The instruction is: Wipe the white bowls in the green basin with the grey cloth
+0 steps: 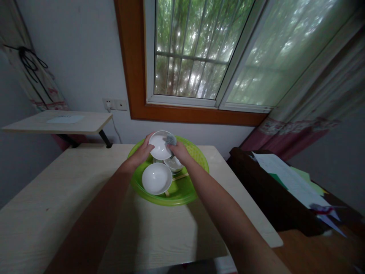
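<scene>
A white bowl [159,146] is tilted above a green basin [168,201], with my left hand [145,149] closed on its left rim. My right hand [178,149] grips a grey scouring pad [171,139] against the bowl's right edge. Just below, a second white bowl [156,179] rests in the basin at the front left. Behind it and partly covered, another white bowl [173,164] lies near the middle. Light wooden chopsticks [180,177] stick out beside the bowls, partly hidden under them.
The basin stands on a pale wooden table [85,182] below a barred window [194,57]. A small raised shelf [59,121] is at the table's back left. To the right, papers [285,179] lie on dark furniture [256,190]. Wall sockets [115,104] sit left of the window.
</scene>
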`<state>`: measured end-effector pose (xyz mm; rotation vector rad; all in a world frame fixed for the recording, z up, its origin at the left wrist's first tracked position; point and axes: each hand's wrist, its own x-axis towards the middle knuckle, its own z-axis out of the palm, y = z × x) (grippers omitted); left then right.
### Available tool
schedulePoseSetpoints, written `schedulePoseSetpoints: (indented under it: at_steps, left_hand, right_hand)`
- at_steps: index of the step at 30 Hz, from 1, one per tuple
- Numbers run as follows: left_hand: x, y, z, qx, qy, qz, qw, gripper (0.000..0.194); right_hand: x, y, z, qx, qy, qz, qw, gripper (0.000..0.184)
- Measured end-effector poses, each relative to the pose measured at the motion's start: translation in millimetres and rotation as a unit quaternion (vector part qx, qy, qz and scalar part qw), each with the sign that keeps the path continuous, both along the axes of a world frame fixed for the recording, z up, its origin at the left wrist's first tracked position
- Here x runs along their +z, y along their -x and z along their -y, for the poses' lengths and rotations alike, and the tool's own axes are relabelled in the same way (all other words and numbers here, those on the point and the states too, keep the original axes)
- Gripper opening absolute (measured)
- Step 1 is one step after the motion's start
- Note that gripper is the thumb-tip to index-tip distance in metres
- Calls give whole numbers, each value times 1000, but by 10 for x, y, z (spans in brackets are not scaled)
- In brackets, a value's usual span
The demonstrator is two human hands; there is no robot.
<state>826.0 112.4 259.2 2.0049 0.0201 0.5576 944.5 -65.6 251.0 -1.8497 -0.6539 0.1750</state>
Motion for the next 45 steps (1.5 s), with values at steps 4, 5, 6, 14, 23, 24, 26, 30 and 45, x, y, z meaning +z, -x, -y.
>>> schedulePoseSetpoints:
  at_steps: [4,5,6,14,23,24,26,30,45]
  left_hand:
    - [83,74,46,-9,-25,9,1000,75]
    - [99,89,53,-15,-36,15,999,76]
    - [111,100,57,-23,-50,23,998,76]
    - [42,65,41,-56,-141,52,987,80]
    - [-61,33,65,-10,-111,16,994,90]
    - [-70,28,65,-11,-112,4,994,91]
    - [-75,24,63,3,-116,-13,993,90]
    - [-33,39,48,46,-128,-3,991,81]
    - [24,104,72,70,-230,-12,970,73]
  right_hand:
    - [31,-17,24,-28,52,89,994,22]
    - [43,-14,30,-29,58,112,992,23]
    - [53,-11,35,-28,61,134,989,23]
    - [125,40,76,-33,83,209,974,20]
    - [14,-79,-23,-109,-44,56,992,19]
    - [-19,-94,-34,-99,-53,41,993,19]
    - [-72,-110,-50,-73,-51,26,996,19]
    - [-78,-84,-62,-70,20,58,996,19]
    - [179,164,56,-53,154,247,955,52]
